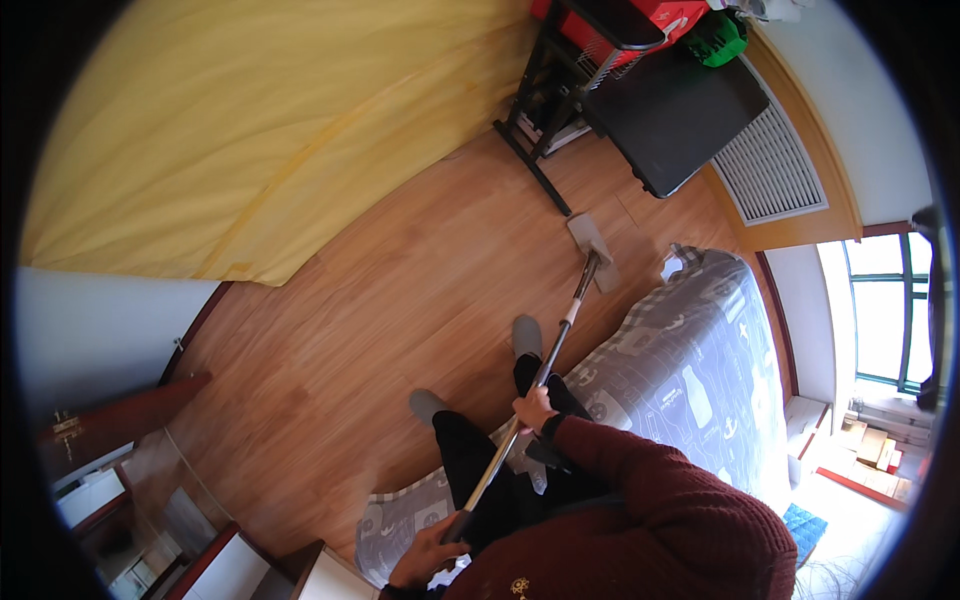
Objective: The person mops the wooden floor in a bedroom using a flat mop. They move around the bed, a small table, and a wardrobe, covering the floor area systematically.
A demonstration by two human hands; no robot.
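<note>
A flat mop (564, 335) slants across the view, from near my body up to the far right. Its beige rectangular head (581, 231) lies on the wood floor beside the foot of a black metal frame. My right hand (535, 409) is closed around the middle of the pole. Lower down, my left hand (430, 549) grips the dark end of the handle. Both of my feet, in grey slippers (526, 336), stand on the floor left of the pole.
A grey patterned cover (690, 345) drapes over furniture to the right. At the back left hangs a large yellow cloth (270, 120). A black table-like stand (680, 115) holds a red box (670, 18) and green basket (717, 42). An open door (130, 410) is at the left.
</note>
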